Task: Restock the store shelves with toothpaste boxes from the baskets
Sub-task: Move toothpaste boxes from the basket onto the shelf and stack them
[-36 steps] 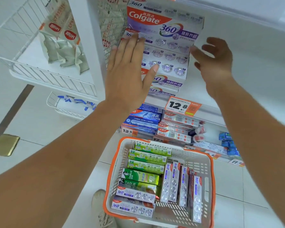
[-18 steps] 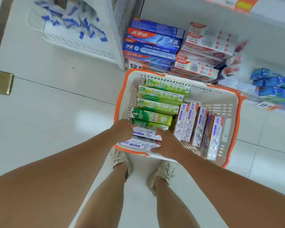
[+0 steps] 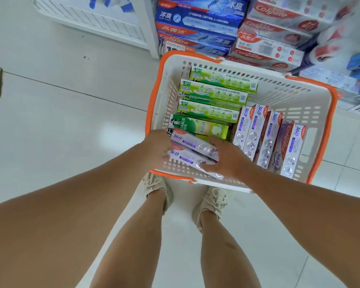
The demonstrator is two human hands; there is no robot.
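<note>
A white basket with an orange rim [image 3: 328,129] stands on the floor below me. It holds green Darlie boxes [image 3: 212,94] on the left and upright white Colgate 360 boxes [image 3: 268,140] on the right. Two white-and-purple Colgate 360 boxes [image 3: 192,149] lie stacked at the near left corner of the basket. My left hand [image 3: 157,147] grips their left end. My right hand [image 3: 227,159] grips their right end, fingers curled over the boxes. The boxes are tilted, a little above the basket's near wall.
The bottom shelf just beyond the basket carries blue Colgate boxes [image 3: 197,19] and white-and-red Colgate boxes [image 3: 272,46]. A white wire rack [image 3: 96,19] stands at the upper left. My two feet [image 3: 185,196] stand on white floor tiles just before the basket.
My view dropped from the upper shelf to the basket. Both hands left the shelf stack, came down to the basket's near corner, and took hold of the two Colgate 360 boxes, now tilted upward.
</note>
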